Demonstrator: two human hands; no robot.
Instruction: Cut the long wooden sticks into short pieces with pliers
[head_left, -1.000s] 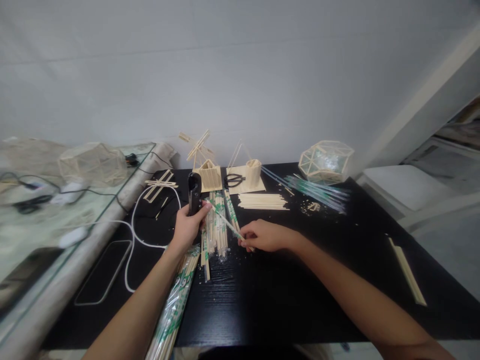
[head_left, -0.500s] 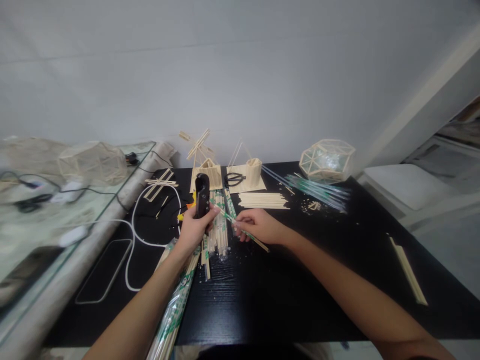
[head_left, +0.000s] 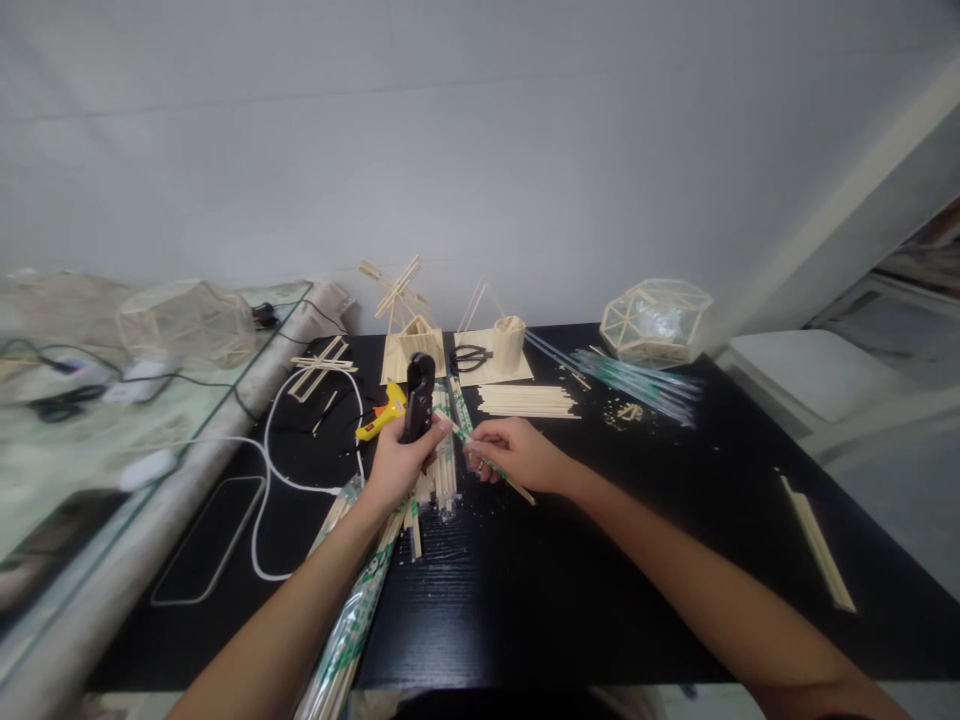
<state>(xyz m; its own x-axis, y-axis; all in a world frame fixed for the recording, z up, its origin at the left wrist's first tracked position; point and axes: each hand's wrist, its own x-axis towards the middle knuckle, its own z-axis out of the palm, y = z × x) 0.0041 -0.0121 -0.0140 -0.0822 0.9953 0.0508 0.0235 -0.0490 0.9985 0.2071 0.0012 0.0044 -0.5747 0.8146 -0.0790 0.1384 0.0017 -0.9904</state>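
Observation:
My left hand [head_left: 401, 462] is closed round a black hand tool [head_left: 418, 395] held upright over a pile of wrapped wooden sticks [head_left: 442, 440]. My right hand [head_left: 514, 452] pinches one green-wrapped stick [head_left: 489, 464], whose far end points at the tool in my left hand. Both hands hover just above the black table [head_left: 600, 560], near its middle. A yellow glue gun [head_left: 382, 412] lies on the table just left of the black tool.
A long packet of sticks [head_left: 352, 610] runs under my left forearm. Bare sticks [head_left: 525, 401], stick models [head_left: 409, 335], scissors [head_left: 471, 356] and a wire-frame polyhedron [head_left: 656, 320] sit at the back. A white cable [head_left: 281, 450] and a phone [head_left: 206, 540] lie at left.
My left hand moved right with the black tool, uncovering the yellow glue gun. My right hand drew up and left along the wrapped stick, closer to my left hand.

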